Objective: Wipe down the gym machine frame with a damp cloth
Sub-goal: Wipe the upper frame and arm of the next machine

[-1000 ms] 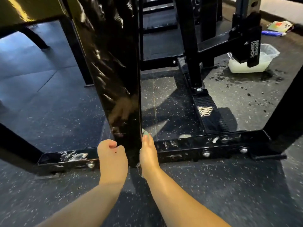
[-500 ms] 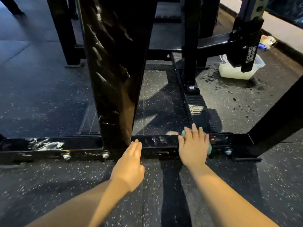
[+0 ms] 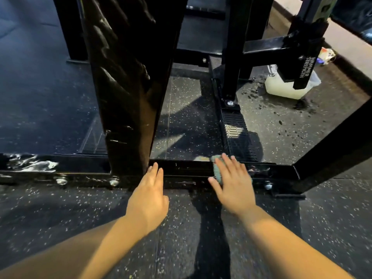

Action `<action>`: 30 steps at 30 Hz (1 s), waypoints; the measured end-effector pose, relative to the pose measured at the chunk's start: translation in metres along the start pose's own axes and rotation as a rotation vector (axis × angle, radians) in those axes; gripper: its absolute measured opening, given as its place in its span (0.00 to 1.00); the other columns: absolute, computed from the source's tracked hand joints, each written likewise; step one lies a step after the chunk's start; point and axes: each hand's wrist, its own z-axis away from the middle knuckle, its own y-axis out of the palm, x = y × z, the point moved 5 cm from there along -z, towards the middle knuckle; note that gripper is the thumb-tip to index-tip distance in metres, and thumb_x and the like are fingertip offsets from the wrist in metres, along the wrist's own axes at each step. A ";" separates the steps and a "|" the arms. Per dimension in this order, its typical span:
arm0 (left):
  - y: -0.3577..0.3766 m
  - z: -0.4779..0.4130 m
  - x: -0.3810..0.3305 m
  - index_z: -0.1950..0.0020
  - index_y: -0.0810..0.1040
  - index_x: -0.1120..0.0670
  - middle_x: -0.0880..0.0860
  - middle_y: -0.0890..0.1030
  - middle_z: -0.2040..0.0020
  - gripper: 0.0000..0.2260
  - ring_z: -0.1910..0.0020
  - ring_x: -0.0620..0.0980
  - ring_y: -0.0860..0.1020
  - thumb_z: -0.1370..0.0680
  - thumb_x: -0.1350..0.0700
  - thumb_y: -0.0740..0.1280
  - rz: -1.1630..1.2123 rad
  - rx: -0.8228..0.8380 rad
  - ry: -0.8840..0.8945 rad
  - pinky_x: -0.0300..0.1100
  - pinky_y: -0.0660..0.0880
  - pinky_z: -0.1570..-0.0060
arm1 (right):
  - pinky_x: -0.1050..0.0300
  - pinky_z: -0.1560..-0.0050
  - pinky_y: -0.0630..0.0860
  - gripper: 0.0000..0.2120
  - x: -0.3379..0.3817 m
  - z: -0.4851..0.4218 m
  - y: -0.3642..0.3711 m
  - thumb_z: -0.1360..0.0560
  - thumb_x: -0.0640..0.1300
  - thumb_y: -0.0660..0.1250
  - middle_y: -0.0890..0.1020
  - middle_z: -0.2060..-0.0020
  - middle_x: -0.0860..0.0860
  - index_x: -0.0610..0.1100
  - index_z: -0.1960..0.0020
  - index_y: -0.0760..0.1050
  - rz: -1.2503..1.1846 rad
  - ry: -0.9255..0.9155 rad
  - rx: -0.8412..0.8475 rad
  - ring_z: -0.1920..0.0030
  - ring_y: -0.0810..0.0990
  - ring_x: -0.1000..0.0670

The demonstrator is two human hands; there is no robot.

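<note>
right grip [image 3: 234, 183] flat, fingers straight, pressing cloth [image 3: 217, 172] on base rail [image 3: 187, 168] — moved right from the post [image 3: 128, 97] foot a second ago, left grip [image 3: 150, 196] released, fingertips now on the rail

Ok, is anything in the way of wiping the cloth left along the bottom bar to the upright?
Only the left hand: its fingertips lie on the bottom bar beside the upright. Otherwise the bar looks bare.

You're in a gym. Speckled rubber floor tiles [image 3: 60, 208], black bolted steel machine frame [image 3: 128, 87], Hammer Strength label [image 3: 307, 66].
</note>
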 end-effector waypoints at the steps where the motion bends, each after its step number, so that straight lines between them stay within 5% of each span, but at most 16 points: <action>1: 0.002 0.000 -0.001 0.23 0.46 0.60 0.56 0.46 0.22 0.30 0.23 0.51 0.46 0.20 0.56 0.57 -0.066 0.004 -0.001 0.41 0.47 0.26 | 0.37 0.35 0.68 0.34 -0.014 0.004 0.000 0.21 0.65 0.44 0.73 0.32 0.43 0.43 0.31 0.72 0.007 0.047 0.008 0.33 0.72 0.38; 5: 0.004 -0.005 -0.001 0.23 0.41 0.59 0.54 0.42 0.22 0.29 0.23 0.49 0.43 0.18 0.55 0.53 -0.128 0.079 -0.029 0.41 0.46 0.25 | 0.38 0.28 0.53 0.39 0.016 -0.002 -0.002 0.25 0.68 0.45 0.63 0.26 0.44 0.43 0.25 0.62 -0.035 0.191 0.001 0.26 0.61 0.38; 9: -0.009 -0.002 0.003 0.23 0.50 0.54 0.51 0.55 0.23 0.30 0.25 0.47 0.56 0.22 0.62 0.57 0.253 -0.082 -0.087 0.39 0.54 0.29 | 0.40 0.25 0.43 0.34 0.136 -0.020 0.003 0.21 0.58 0.54 0.48 0.22 0.45 0.45 0.21 0.46 -0.035 -0.128 0.106 0.23 0.45 0.40; 12: -0.011 0.002 -0.001 0.23 0.52 0.52 0.47 0.56 0.24 0.32 0.26 0.46 0.58 0.25 0.66 0.58 0.362 -0.122 -0.005 0.36 0.55 0.31 | 0.43 0.26 0.35 0.31 0.166 -0.029 0.004 0.18 0.51 0.51 0.39 0.23 0.46 0.45 0.22 0.38 0.019 -0.232 0.218 0.23 0.37 0.41; 15: -0.003 -0.001 -0.010 0.23 0.53 0.55 0.51 0.54 0.23 0.28 0.24 0.48 0.53 0.22 0.63 0.57 0.256 -0.053 -0.017 0.35 0.51 0.30 | 0.43 0.24 0.47 0.32 0.125 -0.022 0.001 0.22 0.58 0.48 0.53 0.22 0.46 0.46 0.22 0.52 -0.083 -0.361 0.130 0.23 0.49 0.42; 17: 0.005 -0.004 -0.018 0.23 0.46 0.57 0.53 0.44 0.22 0.27 0.24 0.47 0.43 0.19 0.57 0.53 0.088 0.036 -0.032 0.35 0.42 0.29 | 0.42 0.29 0.62 0.32 0.067 -0.011 -0.002 0.24 0.62 0.49 0.68 0.28 0.46 0.46 0.26 0.66 -0.101 -0.281 0.028 0.28 0.66 0.41; 19: 0.011 -0.006 -0.028 0.23 0.43 0.57 0.53 0.42 0.22 0.26 0.24 0.49 0.41 0.18 0.52 0.50 -0.077 0.073 -0.001 0.39 0.41 0.27 | 0.41 0.35 0.69 0.31 -0.005 0.001 -0.005 0.21 0.64 0.46 0.73 0.32 0.45 0.46 0.30 0.71 -0.029 -0.112 0.022 0.33 0.72 0.40; 23: 0.014 -0.010 -0.034 0.22 0.48 0.55 0.55 0.47 0.23 0.27 0.24 0.54 0.44 0.19 0.48 0.51 -0.191 0.042 -0.022 0.46 0.45 0.26 | 0.43 0.26 0.53 0.45 -0.103 0.014 -0.012 0.30 0.71 0.31 0.59 0.24 0.48 0.49 0.24 0.60 -0.012 0.221 0.143 0.24 0.57 0.43; 26: 0.010 -0.014 -0.037 0.24 0.57 0.55 0.55 0.56 0.25 0.25 0.26 0.54 0.53 0.20 0.50 0.54 -0.122 -0.039 -0.043 0.47 0.51 0.28 | 0.43 0.25 0.45 0.45 -0.077 0.008 -0.016 0.32 0.69 0.31 0.53 0.22 0.46 0.49 0.22 0.54 -0.020 0.416 0.055 0.23 0.51 0.43; 30: 0.010 -0.021 -0.043 0.27 0.63 0.56 0.56 0.63 0.27 0.25 0.28 0.56 0.59 0.22 0.49 0.56 -0.042 -0.123 -0.115 0.51 0.55 0.29 | 0.41 0.27 0.38 0.40 0.039 -0.003 -0.004 0.28 0.66 0.34 0.49 0.22 0.46 0.48 0.21 0.49 -0.095 0.084 0.063 0.23 0.44 0.41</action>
